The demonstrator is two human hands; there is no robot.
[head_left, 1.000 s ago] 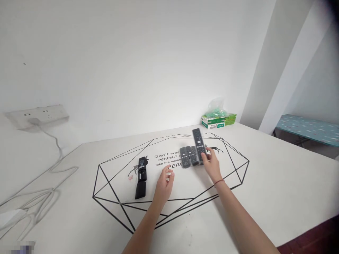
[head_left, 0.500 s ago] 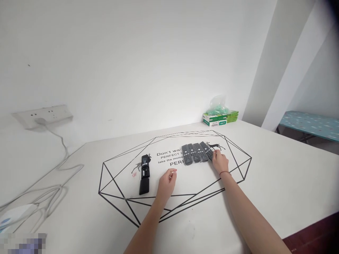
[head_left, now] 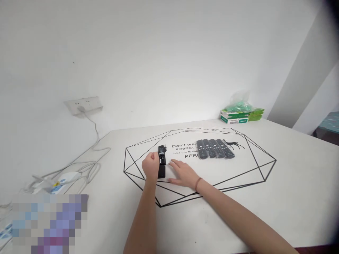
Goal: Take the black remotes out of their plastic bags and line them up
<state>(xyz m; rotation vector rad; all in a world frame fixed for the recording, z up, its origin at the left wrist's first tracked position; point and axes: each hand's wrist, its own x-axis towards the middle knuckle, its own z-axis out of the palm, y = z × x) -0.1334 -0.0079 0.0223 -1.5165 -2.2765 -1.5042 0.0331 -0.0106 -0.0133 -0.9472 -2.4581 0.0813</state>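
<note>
A black remote control point(head_left: 161, 151) lies face down with its battery compartment uncovered. Just below it is a black battery cover point(head_left: 161, 172). My left hand point(head_left: 150, 165) is closed at the remote's left edge, its fingertips partly hidden. From the right my right hand point(head_left: 184, 173) reaches toward the remote, fingers spread and holding nothing, a small gap away. Several dark remotes in clear plastic sleeves point(head_left: 215, 149) lie side by side, buttons up, farther to the right.
Black lines and lettering are printed on the white tabletop point(head_left: 238, 208). Green and white boxes point(head_left: 234, 116) with a plastic bag point(head_left: 239, 102) on top stand at the back right. Left are a wall socket point(head_left: 84, 106), loose cables point(head_left: 90, 169) and a power strip point(head_left: 62, 181).
My right hand has left the sleeved remotes and moved left, opening. My left hand has moved left to the uncovered remote and closed. The view has turned left.
</note>
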